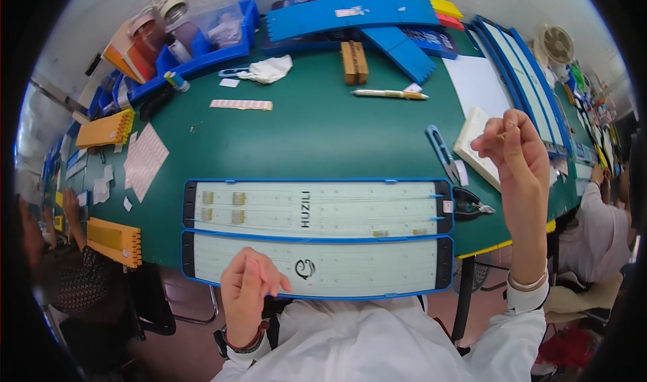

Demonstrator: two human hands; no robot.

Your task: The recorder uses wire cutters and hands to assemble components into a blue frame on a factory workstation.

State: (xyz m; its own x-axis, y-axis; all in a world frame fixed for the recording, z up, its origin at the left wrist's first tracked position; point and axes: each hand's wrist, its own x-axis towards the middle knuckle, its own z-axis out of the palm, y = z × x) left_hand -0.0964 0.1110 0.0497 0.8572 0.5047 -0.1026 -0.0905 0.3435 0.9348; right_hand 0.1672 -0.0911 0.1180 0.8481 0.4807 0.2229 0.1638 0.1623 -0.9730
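The right grip (520,151) pinches an indistinct yellowish sliver (501,136); whether the left grip (249,281) is closed, I cannot tell.

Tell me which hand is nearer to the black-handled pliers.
Right. The right hand is up and to the right of the pliers in the picture; the left hand is well off to their left, over the open case.
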